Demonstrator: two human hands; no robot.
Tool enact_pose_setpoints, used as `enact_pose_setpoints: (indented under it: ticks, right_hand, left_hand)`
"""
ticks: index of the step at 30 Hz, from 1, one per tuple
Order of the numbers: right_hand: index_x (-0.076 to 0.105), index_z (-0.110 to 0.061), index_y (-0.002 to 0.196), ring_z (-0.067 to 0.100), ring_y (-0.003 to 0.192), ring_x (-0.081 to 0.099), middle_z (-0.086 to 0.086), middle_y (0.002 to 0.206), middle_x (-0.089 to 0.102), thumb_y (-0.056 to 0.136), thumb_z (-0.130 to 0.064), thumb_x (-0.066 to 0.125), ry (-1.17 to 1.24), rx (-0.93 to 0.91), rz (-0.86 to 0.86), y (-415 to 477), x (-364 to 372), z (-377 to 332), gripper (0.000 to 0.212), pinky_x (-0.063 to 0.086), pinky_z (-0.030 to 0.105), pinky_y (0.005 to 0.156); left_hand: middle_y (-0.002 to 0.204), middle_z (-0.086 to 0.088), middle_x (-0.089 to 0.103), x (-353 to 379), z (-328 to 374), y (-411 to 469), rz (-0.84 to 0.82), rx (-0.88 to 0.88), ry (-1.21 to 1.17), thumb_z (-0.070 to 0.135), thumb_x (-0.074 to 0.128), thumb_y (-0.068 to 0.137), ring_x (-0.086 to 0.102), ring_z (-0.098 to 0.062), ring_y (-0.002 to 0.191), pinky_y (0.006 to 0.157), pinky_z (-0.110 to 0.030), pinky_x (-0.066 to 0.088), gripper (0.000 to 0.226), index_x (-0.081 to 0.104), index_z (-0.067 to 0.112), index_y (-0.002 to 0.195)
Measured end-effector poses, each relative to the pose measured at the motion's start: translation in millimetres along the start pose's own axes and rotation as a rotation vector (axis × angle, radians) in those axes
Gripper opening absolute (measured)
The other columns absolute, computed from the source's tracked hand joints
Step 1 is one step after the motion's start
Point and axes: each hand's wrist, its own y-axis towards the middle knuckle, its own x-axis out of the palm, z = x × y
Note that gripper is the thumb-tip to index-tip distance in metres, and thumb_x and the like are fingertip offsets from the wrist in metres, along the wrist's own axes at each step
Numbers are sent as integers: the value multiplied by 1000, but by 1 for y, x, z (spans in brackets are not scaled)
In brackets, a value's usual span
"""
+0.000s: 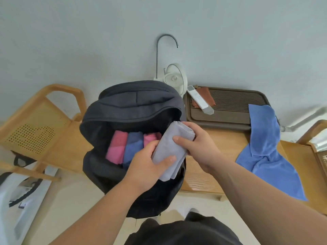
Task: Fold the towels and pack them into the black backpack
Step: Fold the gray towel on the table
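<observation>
One wide-angle view comes from the person's head, facing forward and steeply down at the black backpack (pixel 123 106) and the worktop (pixel 221 138) beside it. It sits close to the left hand (pixel 150 163) and right hand (pixel 198 144) at mid-frame. The wall (pixel 88 41) fills the upper half, and straight lines bow near the edges.

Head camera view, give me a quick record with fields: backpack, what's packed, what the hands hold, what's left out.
backpack: black fabric backpack, main compartment open
packed: pink folded towel, blue folded towel, second pink towel, side by side
hands: left hand and right hand both grip a grey folded towel at the opening
left out: blue unfolded towel draped over the wooden table and a corner of the brown slatted tray
</observation>
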Motion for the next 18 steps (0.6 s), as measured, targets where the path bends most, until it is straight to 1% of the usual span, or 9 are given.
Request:
enact_pose_setpoints:
  ticks: [1, 2, 4, 6, 8, 10, 13, 15, 18]
  right_hand:
    - [61, -36, 123, 10, 106, 67, -10, 114, 70, 86, -23, 78, -40, -41, 29, 3, 5, -5, 43, 60, 40, 89]
    - [60, -39, 126, 6, 107, 65, -14, 116, 68, 87, -24, 77, -75, -73, 58, 7, 9, -10, 45, 59, 35, 90]
    - [56, -42, 129, 2, 111, 63, -18, 121, 64, 87, -25, 76, -114, -109, 112, 16, 16, -17, 49, 56, 31, 93]
    - [54, -41, 133, 2, 113, 60, -19, 124, 62, 89, -25, 73, -174, -129, 150, 24, 19, -21, 51, 54, 30, 95]
    - [52, -37, 135, 4, 113, 59, -18, 123, 61, 90, -27, 70, -294, -146, 167, 33, 20, -26, 50, 53, 31, 94]
    - [52, -31, 131, 9, 108, 61, -14, 116, 63, 90, -27, 68, -386, -157, 174, 43, 22, -31, 44, 54, 36, 93]
    - [54, -26, 118, 14, 101, 62, -10, 104, 64, 90, -26, 65, -445, -168, 198, 61, 24, -37, 30, 55, 44, 92]
    - [53, -26, 119, 17, 101, 62, -6, 104, 65, 91, -27, 63, -488, -160, 192, 73, 24, -38, 30, 55, 46, 91]
    - [47, -31, 120, 20, 99, 62, -4, 105, 65, 92, -29, 59, -527, -135, 164, 85, 22, -37, 30, 56, 49, 87]
  left_hand:
    - [103, 16, 69, -1, -2, -2, 74, 63, 90, 61, 62, 88, 67, -3, 94, 73, -20, 54, 40, 59, 36, 118]
    - [98, 16, 67, -3, -7, -4, 144, 136, 213, 69, 47, 91, 65, -4, 88, 71, -20, 52, 44, 59, 34, 115]
    - [89, 14, 62, -11, -20, -3, 212, 243, 489, 72, 23, 96, 58, -8, 81, 71, -29, 51, 55, 57, 31, 111]
    - [89, 11, 61, -16, -29, -7, 144, 260, 753, 70, 15, 95, 57, -13, 81, 75, -37, 50, 58, 49, 30, 120]
    - [94, 7, 65, -14, -37, -14, 32, 244, 963, 73, 11, 91, 62, -17, 85, 76, -37, 48, 69, 41, 29, 133]
    - [103, 4, 66, -9, -44, -25, -28, 237, 1078, 77, 16, 89, 64, -19, 92, 80, -38, 46, 76, 40, 26, 140]
    - [115, 2, 62, -8, -48, -35, -78, 206, 1112, 77, 37, 88, 60, -21, 104, 86, -39, 43, 80, 31, 25, 148]
    - [119, 1, 58, -10, -48, -41, -129, 175, 1113, 77, 43, 86, 57, -22, 108, 91, -38, 41, 87, 22, 25, 152]
    - [125, 0, 53, -10, -48, -46, -180, 151, 1107, 77, 46, 85, 53, -22, 112, 97, -38, 40, 97, 10, 24, 156]
